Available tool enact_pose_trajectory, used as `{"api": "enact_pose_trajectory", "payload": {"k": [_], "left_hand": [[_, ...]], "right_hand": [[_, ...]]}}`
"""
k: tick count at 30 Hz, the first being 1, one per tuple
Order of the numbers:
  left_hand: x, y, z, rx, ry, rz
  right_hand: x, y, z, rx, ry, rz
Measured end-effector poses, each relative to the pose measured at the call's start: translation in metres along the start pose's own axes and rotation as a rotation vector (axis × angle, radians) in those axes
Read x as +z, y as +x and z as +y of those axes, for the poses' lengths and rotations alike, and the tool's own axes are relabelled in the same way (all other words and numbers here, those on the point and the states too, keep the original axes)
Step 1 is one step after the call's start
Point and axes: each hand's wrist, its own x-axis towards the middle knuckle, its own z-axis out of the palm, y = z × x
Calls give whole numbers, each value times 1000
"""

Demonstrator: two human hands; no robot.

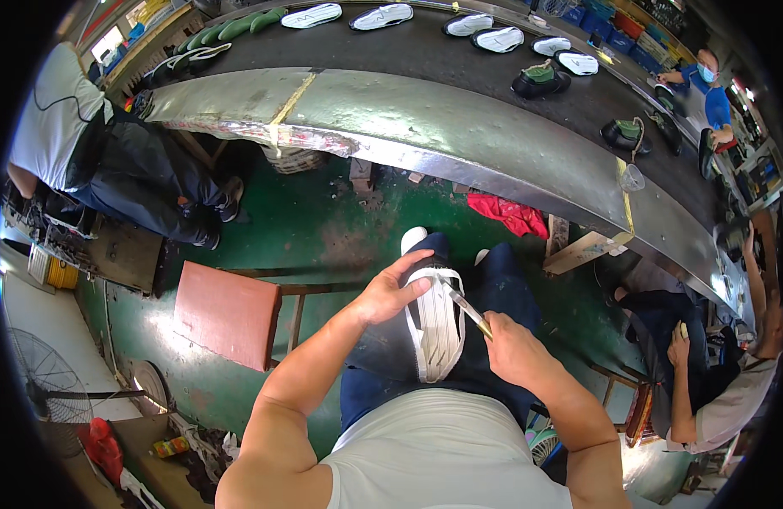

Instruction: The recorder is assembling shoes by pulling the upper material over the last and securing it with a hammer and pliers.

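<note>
A white shoe upper [436, 327] with dark edging lies over my lap, its underside up, its light seams and dark laced slits showing. My left hand [387, 293] grips its far rounded end from the left, thumb on top and fingers round the dark side. In my right hand [517, 346] is a slim tool [469, 312] with a bright metal front part and a yellowish handle. Its tip meets the upper's far right edge; the exact kind of tip is too small to tell.
A conveyor belt [459, 85] carries white and dark-green shoes beyond a metal ledge [374, 110]. A reddish stool [226, 316] stands left, a floor fan [48, 373] further left. Co-workers sit at left and right; another stands across the belt. Red cloth [508, 214] lies under the ledge.
</note>
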Motion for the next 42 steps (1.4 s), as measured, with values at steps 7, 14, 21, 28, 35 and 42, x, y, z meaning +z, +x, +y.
{"api": "enact_pose_trajectory", "payload": {"k": [7, 14, 21, 28, 35, 42], "left_hand": [[1, 25, -24, -158, -127, 231], [-11, 25, -18, -184, -62, 98], [-10, -3, -23, -256, -107, 106], [38, -39, -61, -286, 264, 445], [78, -31, -28, -283, 450, 145], [77, 29, -45, -592, -99, -401]], "right_hand": [[-17, 27, 27, 218, 539, -341], [5, 69, 12, -29, 78, 14], [22, 63, 28, 127, 411, 216], [88, 63, 42, 168, 557, 158], [83, 5, 70, 215, 828, 125], [63, -33, 135, 259, 904, -3]]}}
